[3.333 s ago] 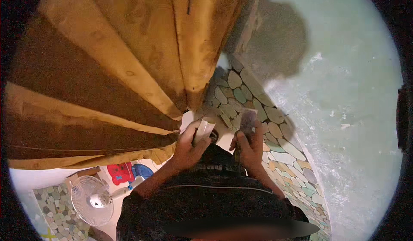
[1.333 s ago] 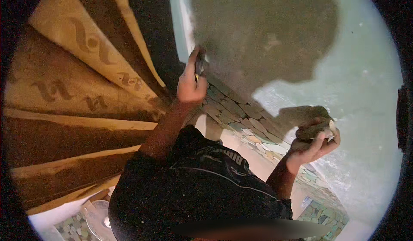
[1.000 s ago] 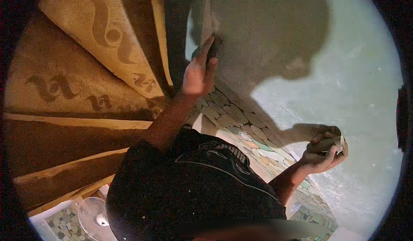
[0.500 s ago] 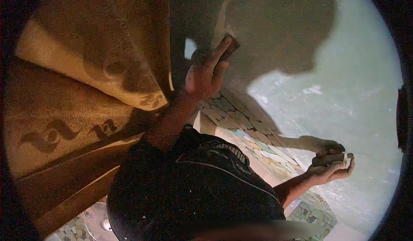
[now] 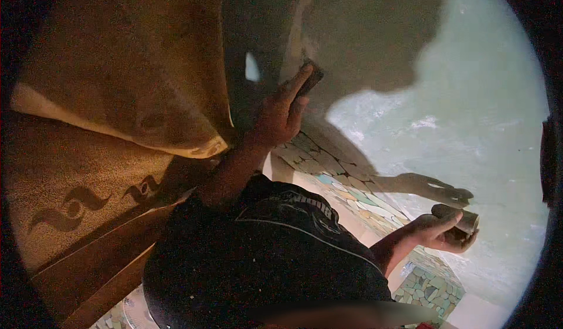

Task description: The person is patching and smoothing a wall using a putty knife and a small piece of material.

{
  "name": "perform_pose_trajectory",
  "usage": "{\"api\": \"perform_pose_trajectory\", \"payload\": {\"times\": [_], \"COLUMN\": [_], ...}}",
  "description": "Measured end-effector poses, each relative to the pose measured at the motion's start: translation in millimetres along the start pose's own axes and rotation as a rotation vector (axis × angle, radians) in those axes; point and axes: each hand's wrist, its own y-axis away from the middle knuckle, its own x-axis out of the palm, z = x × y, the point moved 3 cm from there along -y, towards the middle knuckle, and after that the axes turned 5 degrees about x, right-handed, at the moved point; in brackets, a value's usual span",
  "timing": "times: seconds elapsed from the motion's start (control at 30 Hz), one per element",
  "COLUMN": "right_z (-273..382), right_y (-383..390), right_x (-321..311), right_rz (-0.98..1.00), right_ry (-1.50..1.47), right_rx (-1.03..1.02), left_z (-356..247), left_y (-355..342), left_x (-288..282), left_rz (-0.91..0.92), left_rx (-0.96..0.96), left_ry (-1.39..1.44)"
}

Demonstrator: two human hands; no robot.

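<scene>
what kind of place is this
Probably a room in a home, perhaps mid-repair: a brown curtain with swirl motifs hangs at the left, a stone-patterned band runs along the base of the pale green wall, and that wall has whitish patches.

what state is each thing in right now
Dark block: gripped in left hand
Greyish piece: gripped in right hand
Brown curtain: hanging, partly shaded
Greenish wall: part lit, part shadowed, white smudges
Fan: mostly hidden, cannot tell if running
</scene>
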Motion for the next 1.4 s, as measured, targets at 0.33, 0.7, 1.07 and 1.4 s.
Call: {"api": "perform_pose_trajectory", "payload": {"times": [0.33,0.7,1.07,1.4], "right_z": [-24,-36,-39,-42], "right_y": [20,21,22,22], "right_x": [25,20,22,23], "right_rz": [0.194,0.215,0.23,0.14], "right_ry": [0.296,0.339,0.358,0.253], "right_rx": [-0.345,-0.196,-0.269,-0.276], "left_z": [1,5,3,4], "left_y": [7,-9,-17,-13], "left_x": [-4,-9,-16,-8], "left_rz": [0.149,0.071,0.011,0.115], "left_rx": [-0.111,-0.031,0.01,-0.183], "left_ry": [0.024,0.062,0.085,0.213]}}
